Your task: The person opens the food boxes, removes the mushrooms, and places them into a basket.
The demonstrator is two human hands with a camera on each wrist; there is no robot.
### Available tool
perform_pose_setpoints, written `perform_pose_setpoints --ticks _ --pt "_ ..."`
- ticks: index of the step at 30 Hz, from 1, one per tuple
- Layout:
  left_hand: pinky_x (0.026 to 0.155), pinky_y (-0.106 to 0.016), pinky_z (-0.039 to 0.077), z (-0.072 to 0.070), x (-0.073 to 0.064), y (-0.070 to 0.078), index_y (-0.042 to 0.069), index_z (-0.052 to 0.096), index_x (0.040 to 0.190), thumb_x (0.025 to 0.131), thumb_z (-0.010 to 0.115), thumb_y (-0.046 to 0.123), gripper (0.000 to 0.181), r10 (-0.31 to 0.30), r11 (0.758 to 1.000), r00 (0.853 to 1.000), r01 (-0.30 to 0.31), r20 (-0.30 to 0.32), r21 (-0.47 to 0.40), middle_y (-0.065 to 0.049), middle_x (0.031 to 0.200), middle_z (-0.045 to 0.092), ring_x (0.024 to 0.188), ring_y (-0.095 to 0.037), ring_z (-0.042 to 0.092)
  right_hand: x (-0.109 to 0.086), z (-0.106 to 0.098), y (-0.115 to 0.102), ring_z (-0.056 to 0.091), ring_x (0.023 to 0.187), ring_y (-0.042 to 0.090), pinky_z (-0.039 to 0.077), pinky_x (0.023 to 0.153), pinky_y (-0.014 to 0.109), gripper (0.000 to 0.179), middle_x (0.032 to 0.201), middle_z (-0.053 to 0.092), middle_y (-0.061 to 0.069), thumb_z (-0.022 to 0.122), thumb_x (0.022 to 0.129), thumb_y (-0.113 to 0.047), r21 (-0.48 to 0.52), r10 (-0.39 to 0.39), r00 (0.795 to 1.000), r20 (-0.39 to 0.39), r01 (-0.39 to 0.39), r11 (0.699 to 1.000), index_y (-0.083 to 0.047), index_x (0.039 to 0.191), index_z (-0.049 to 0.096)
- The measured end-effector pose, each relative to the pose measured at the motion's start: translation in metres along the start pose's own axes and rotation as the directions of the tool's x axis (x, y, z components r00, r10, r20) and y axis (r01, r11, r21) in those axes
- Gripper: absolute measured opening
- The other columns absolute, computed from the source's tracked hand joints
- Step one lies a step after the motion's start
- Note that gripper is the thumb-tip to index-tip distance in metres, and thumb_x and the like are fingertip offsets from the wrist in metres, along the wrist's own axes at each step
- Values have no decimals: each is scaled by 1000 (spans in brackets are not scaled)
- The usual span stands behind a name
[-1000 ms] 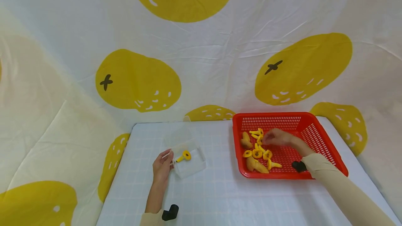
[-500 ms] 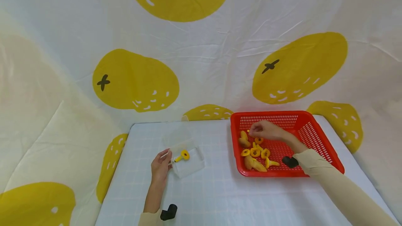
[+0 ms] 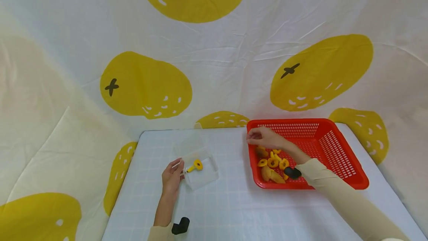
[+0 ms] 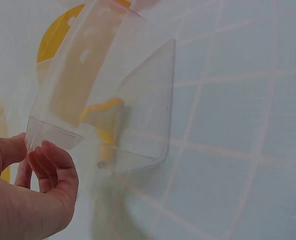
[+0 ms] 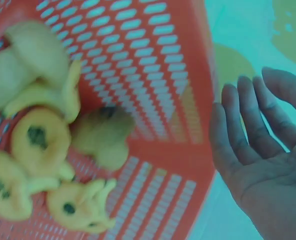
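My left hand (image 3: 172, 176) pinches the left edge of a clear plastic box (image 4: 155, 107) with thumb and fingers. Its lid (image 3: 190, 144) stands open towards the back. One yellow toy mushroom (image 3: 198, 165) lies inside the box. Over the left rim of a red basket (image 3: 351, 155) is my right hand (image 3: 264, 137); the right wrist view shows its fingers loosely bent, with nothing visible between them. Beneath and beside that hand, several yellow mushrooms (image 5: 40, 140) and brown, thick-stemmed ones (image 5: 105, 135) lie at the basket's left side. The right forearm hides some of them.
The basket has slotted, raised walls and stands at the table's back right. A pale checked cloth covers the table (image 3: 227, 211). Behind it hangs a white curtain (image 3: 230, 66) printed with yellow fruit. Black wrist cameras sit on both wrists.
My right hand has moved left, from among the yellow mushrooms to the basket's left rim. The left hand and the box have stayed put.
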State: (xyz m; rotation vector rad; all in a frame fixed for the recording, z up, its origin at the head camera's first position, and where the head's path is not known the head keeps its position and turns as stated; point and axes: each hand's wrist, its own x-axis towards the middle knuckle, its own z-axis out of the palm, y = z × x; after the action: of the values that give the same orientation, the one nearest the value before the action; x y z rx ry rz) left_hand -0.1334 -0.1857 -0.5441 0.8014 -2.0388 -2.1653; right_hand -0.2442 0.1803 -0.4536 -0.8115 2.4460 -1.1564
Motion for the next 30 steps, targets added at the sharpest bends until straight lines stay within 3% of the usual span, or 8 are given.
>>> perform_pose_setpoints --ticks 6,15,24,30 --pt "66 -20 51 0 1 1 0 57 139 103 66 25 45 -1 1000 1000 1 -1 10 -22 129 61 83 -17 59 19 21 -16 65 98 28 56 91 37 18 105 72 7 67 101 -16 40 -33 999 27 32 999 -2 113 70" --pt "65 -20 51 1 2 0 -1 57 139 103 65 23 44 -8 1000 1000 8 -1 -2 -22 127 61 86 -22 61 47 50 -36 66 95 19 56 92 33 17 103 73 9 68 100 -12 93 -130 989 75 122 988 1 111 70" --pt "65 -22 52 0 3 0 -2 58 137 103 66 22 42 -6 1000 1000 6 1 -30 -19 123 64 86 -21 64 68 84 -50 65 95 15 55 92 28 14 104 72 4 69 99 -9 131 -142 984 105 128 983 -2 111 70" --pt "67 -23 53 1 2 1 -1 58 137 103 66 22 42 -6 999 1000 6 6 -37 -17 121 64 85 -20 64 78 105 -53 65 96 17 56 92 29 16 107 71 11 69 98 -6 137 -159 980 121 143 980 0 113 70"
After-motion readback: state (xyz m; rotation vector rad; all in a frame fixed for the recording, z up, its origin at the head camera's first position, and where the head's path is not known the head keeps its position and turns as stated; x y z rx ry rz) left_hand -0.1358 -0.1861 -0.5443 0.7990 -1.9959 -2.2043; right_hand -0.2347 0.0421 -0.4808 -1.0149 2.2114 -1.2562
